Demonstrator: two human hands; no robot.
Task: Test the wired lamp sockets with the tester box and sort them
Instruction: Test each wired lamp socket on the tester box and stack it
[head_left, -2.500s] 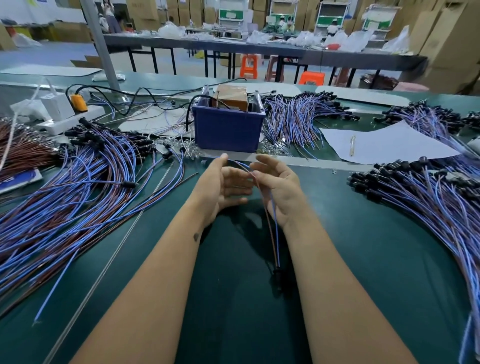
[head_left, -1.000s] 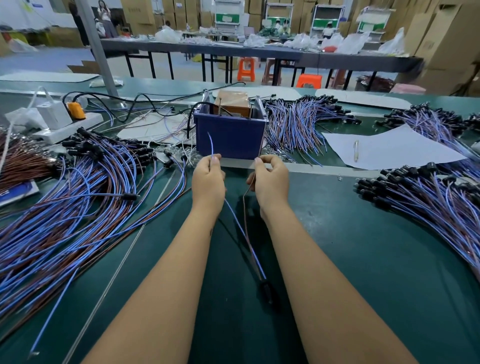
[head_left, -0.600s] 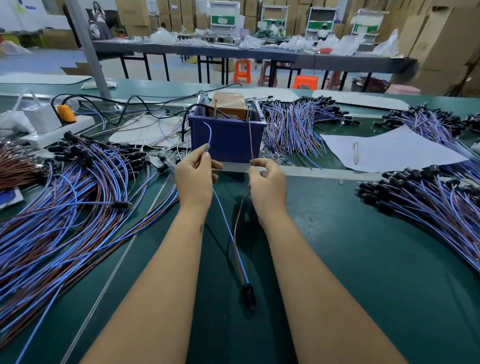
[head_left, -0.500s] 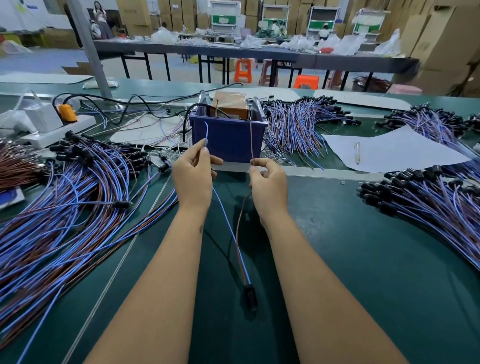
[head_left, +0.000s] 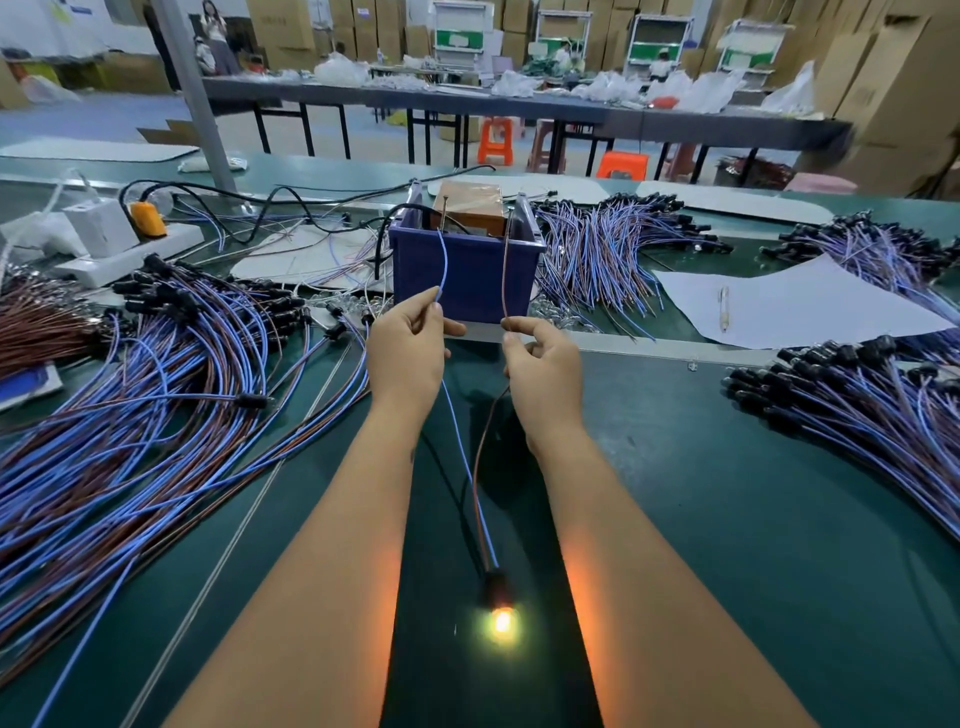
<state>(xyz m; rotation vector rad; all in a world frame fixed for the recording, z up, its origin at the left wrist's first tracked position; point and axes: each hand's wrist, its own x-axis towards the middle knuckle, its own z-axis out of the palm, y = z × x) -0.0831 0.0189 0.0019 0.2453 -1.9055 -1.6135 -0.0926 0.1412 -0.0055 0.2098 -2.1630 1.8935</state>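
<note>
Green bench (head_left: 727, 519): blue bin (head_left: 467, 280) w/ brown tester box (head_left: 475, 205) inside.

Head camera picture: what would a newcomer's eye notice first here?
First, the lit lamp socket, glowing orange on the green table between the forearms. Next, the left hand pinching its blue wire and the right hand pinching its brown wire, both wires raised to the blue tester box. Large heaps of wired sockets lie on both sides.
</note>
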